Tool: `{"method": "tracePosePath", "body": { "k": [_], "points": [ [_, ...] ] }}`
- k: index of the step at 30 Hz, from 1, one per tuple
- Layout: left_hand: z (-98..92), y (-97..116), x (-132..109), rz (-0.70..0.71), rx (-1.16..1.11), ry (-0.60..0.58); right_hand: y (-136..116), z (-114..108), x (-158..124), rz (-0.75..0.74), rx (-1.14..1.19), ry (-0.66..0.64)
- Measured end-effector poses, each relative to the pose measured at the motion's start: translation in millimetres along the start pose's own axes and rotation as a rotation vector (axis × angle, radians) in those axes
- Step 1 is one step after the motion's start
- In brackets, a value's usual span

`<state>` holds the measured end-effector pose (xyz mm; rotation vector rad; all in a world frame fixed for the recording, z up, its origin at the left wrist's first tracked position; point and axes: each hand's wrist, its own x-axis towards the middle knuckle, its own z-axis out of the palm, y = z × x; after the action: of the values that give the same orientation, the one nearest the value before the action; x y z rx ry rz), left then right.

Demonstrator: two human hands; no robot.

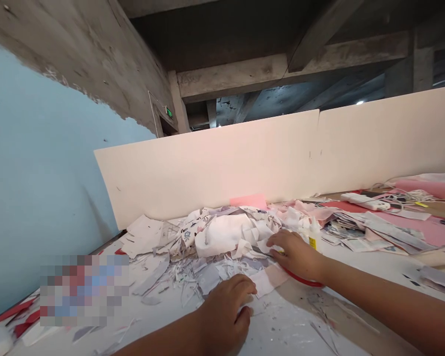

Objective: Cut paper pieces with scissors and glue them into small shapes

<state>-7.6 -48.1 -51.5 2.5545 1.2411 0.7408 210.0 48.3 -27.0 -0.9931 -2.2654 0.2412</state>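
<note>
My right hand (pixel 298 257) is closed over a pair of red-handled scissors (pixel 306 282); a red loop shows under the palm and a dark blade pokes out past the fingers. Nearer to me, my left hand (pixel 228 311) is loosely curved above the white table, thumb apart from the fingers, with nothing visible in it. Its fingertips are beside a pale pink strip (pixel 269 281) that lies flat between both hands. Past the hands rises a heap of white and patterned cloth or paper scraps (pixel 222 235). A small white bottle with a yellow label (pixel 313 235) stands behind my right wrist.
A cream panel (pixel 215 170) borders the table's far side, with a blue wall (pixel 52 163) at left. Cut pieces (pixel 378 230) are stacked at right, near a white power strip (pixel 365 201) and tangled cords. Thin offcuts (pixel 181 282) litter the left. One left area is pixelated.
</note>
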Motion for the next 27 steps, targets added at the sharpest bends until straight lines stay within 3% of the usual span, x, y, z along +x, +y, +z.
{"method": "tracePosePath", "body": {
  "k": [4,8,12,15,20,23,25,27],
  "points": [
    [0.9,-1.7,1.4,-0.045,-0.092,0.084,-0.7,-2.3,-2.5,0.120,0.196,0.047],
    [3.1,-7.8,6.7,-0.237,-0.297,0.242,-17.2,13.4,-8.9,0.169,0.436,0.029],
    [6.7,-14.2,14.8,-0.349,-0.621,0.217,-35.2,27.5,-14.0,0.250,0.873,-0.071],
    [7.9,-13.9,19.6,-0.426,-0.753,0.230,-41.2,32.0,-15.0,0.294,0.927,-0.054],
    [5.9,-13.4,21.7,-0.462,-0.772,0.328,-39.0,31.1,-12.0,0.344,0.879,-0.039],
    [4.9,-17.1,21.0,-0.467,-0.776,0.356,-31.0,15.5,-9.0,0.321,0.788,0.012],
    [4.4,-19.2,21.0,-0.489,-0.775,0.371,-21.9,-0.6,-8.1,0.209,0.399,0.104],
    [4.3,-19.8,21.8,-0.497,-0.780,0.384,-11.0,-14.6,-8.8,0.133,0.036,0.057]
  ]
}}
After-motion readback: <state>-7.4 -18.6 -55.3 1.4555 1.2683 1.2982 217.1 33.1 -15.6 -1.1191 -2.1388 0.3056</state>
